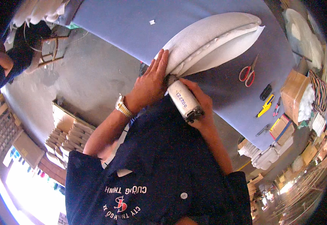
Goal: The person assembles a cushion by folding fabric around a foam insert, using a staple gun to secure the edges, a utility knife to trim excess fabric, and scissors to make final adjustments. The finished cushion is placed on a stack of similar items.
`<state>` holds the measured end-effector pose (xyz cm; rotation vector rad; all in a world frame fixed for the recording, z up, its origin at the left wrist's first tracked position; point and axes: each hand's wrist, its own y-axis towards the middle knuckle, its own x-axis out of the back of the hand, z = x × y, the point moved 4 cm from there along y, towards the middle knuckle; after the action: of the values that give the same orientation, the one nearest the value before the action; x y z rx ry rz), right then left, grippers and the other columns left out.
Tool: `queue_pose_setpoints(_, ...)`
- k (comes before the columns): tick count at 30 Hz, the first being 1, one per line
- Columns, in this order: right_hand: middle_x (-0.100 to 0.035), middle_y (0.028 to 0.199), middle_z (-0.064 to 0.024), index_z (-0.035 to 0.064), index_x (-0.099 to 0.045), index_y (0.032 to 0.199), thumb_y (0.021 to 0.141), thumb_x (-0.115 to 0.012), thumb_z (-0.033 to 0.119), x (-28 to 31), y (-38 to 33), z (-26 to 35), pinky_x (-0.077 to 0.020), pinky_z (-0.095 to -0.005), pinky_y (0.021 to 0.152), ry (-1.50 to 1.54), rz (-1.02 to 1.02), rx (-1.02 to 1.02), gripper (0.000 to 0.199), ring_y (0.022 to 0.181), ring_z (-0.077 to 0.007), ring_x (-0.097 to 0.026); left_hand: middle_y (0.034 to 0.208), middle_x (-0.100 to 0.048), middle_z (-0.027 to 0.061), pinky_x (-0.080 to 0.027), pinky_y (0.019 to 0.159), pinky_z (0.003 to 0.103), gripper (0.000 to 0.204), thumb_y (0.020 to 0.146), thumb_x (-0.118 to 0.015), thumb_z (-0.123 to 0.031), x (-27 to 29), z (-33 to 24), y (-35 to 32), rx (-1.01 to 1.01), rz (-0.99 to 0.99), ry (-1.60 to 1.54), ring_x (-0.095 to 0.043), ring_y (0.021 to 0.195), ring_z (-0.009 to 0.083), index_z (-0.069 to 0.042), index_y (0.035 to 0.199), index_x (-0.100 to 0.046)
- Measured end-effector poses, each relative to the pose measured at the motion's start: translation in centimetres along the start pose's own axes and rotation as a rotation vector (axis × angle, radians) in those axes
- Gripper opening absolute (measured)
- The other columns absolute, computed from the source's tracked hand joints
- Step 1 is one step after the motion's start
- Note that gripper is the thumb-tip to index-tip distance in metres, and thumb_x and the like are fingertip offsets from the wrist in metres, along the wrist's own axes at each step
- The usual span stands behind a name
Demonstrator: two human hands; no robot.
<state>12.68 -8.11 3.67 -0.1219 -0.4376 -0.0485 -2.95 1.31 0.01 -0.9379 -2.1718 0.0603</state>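
A curved pad covered in light grey fabric [208, 35] lies on the blue-grey table, with a loose white flap [223, 54] along its lower side. My left hand [152, 82] rests flat on the pad's near left end, fingers stretched out, a gold-coloured watch [123, 105] on the wrist. My right hand [203, 101] is closed round a pale, cylindrical tool that looks like a pneumatic staple gun [182, 98]. Its dark nose touches or nearly touches the pad's near tip, right beside my left hand. The tool's grip is hidden under its body and my fingers.
Red-handled scissors [247, 75] lie on the table [133, 22] right of the pad. Beyond are a black object [265, 92], a yellow cutter [264, 106] and a cardboard box [294, 92]. Stacked pads [69, 137] stand at left. Another person [24, 52] is at far left.
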Motion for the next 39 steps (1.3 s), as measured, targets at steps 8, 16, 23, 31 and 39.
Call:
queue_pose_setpoints(8,-0.071,0.121,-0.0166,0.0037,-0.062,0.132,0.086,-0.072,0.01,0.1,0.7,0.9,-0.0548,-0.0359,0.093,-0.01,-0.036,0.086,0.047,0.109,-0.0258,-0.071,0.166,-0.023,0.0222,-0.027,0.122,0.044,0.098,0.092,-0.072,-0.015,1.0,2.9,-1.9,-0.151,0.06,-0.372,-0.029,0.152,0.0355,-0.006,0.164,-0.006)
queue_pose_setpoints(16,-0.071,0.123,-0.017,0.0018,-0.062,0.133,0.083,-0.075,0.007,0.4,0.2,0.6,-0.0542,-0.0358,0.095,0.026,-0.039,0.111,0.051,0.111,-0.0256,-0.07,0.167,-0.02,0.0226,-0.024,0.124,0.046,0.089,0.088,-0.071,-0.009,0.3,1.7,-2.5,-0.278,-0.133,-0.211,-0.024,0.153,0.0379,-0.004,0.161,-0.021)
queue_pose_setpoints(23,-0.07,0.124,-0.0175,0.0014,-0.062,0.134,0.083,-0.075,0.006,0.1,-0.3,0.5,-0.0547,-0.0357,0.095,0.006,-0.01,0.047,0.053,0.111,-0.0241,-0.07,0.165,-0.028,0.0193,-0.026,0.124,0.05,0.08,0.089,-0.072,-0.013,-0.2,1.6,-2.9,-0.25,-0.204,-0.205,-0.027,0.151,0.0418,-0.01,0.158,-0.033)
queue_pose_setpoints(31,-0.069,0.126,-0.0183,0.0019,-0.061,0.136,0.086,-0.073,0.01,0.6,-0.3,0.1,-0.0543,-0.035,0.096,0.036,0.053,0.042,0.053,0.113,-0.024,-0.069,0.166,-0.029,0.0152,-0.029,0.123,0.05,0.086,0.083,-0.072,-0.006,-0.6,1.6,-3.0,-0.26,-0.223,-0.216,-0.027,0.151,0.043,-0.013,0.159,-0.033)
queue_pose_setpoints(39,-0.07,0.126,-0.0163,0.0034,-0.059,0.138,0.086,-0.073,0.014,0.4,0.1,0.4,-0.0552,-0.0351,0.094,0.019,0.116,0.033,0.055,0.112,-0.0247,-0.07,0.168,-0.026,0.0125,-0.027,0.121,0.059,0.088,0.081,-0.071,-0.001,-1.0,1.9,-3.0,-0.2,-0.186,-0.214,-0.024,0.153,0.0414,-0.015,0.159,-0.033)
